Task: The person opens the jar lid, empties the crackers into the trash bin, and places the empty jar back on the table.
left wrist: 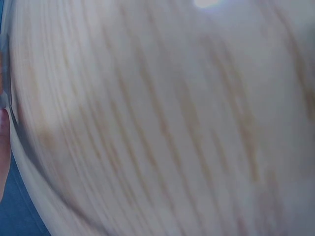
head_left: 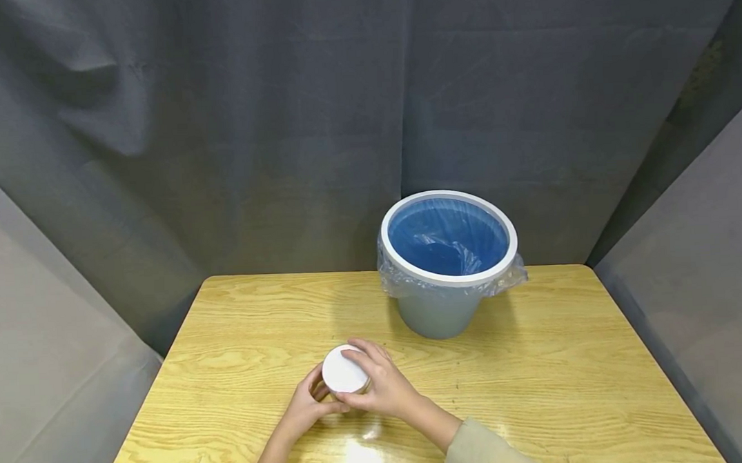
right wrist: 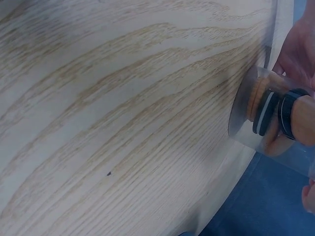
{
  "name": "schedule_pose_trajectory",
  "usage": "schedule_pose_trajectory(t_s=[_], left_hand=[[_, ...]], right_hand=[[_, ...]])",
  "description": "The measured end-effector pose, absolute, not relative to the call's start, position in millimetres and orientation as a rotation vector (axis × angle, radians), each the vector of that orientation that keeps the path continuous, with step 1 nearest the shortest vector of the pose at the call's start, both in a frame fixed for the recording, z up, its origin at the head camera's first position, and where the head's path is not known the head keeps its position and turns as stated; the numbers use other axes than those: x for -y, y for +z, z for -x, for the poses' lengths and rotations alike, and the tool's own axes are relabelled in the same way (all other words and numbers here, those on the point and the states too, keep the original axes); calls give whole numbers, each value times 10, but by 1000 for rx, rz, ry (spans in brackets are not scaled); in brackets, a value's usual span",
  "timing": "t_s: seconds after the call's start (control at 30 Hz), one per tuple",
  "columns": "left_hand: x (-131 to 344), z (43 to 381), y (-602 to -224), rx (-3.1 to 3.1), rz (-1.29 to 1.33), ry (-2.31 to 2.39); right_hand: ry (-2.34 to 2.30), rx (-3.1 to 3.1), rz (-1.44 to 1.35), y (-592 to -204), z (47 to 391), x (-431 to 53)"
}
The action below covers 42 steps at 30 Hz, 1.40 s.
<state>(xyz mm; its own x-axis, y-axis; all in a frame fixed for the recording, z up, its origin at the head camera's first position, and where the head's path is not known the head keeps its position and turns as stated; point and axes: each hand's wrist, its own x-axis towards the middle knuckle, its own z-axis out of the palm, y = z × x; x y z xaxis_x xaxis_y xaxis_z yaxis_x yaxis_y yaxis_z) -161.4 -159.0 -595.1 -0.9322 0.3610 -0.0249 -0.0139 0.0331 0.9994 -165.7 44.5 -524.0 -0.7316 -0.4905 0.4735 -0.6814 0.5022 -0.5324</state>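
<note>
The left hand and right hand grasp a clear, rigid cylindrical jar with round white lid, well inside the yellow wood-grain worktop's far edge. For control, brace the body left-handed, lid upward.

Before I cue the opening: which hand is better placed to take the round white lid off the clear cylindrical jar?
Right, probably. The right hand spans the white lid, thumb and fingers near opposite edges; the left hand holds the clear jar by its side, suiting steadying.
</note>
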Motion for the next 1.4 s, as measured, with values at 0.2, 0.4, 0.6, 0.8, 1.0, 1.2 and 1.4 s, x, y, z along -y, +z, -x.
schedule_pose_trajectory(t_s=[0.2,0.4,0.6,0.8,1.0,1.2,1.4], left_hand=[[1583,1595,-5881,-2018,-367,1977],[1580,1607,-5928,-2039,-336,1973],[1580,1599,-5937,-2059,-345,1971],[1586,1597,-5940,-2055,-363,1975],[1592,1602,-5952,-2051,-364,1966],[1594,1606,-5959,-2047,-371,1963],[1593,1596,-5926,-2040,-370,1963]], right_hand=[[1117,2483,-1017,-5266,1675,-460],[1179,2479,-1053,-5284,1707,-474],[1234,2478,-1091,-5288,1735,-489],[1289,2495,-1136,-5279,1768,-512],[1355,2484,-1191,-5271,1806,-536],[1411,2507,-1200,-5289,1838,-546],[1448,2504,-1214,-5250,1841,-531]])
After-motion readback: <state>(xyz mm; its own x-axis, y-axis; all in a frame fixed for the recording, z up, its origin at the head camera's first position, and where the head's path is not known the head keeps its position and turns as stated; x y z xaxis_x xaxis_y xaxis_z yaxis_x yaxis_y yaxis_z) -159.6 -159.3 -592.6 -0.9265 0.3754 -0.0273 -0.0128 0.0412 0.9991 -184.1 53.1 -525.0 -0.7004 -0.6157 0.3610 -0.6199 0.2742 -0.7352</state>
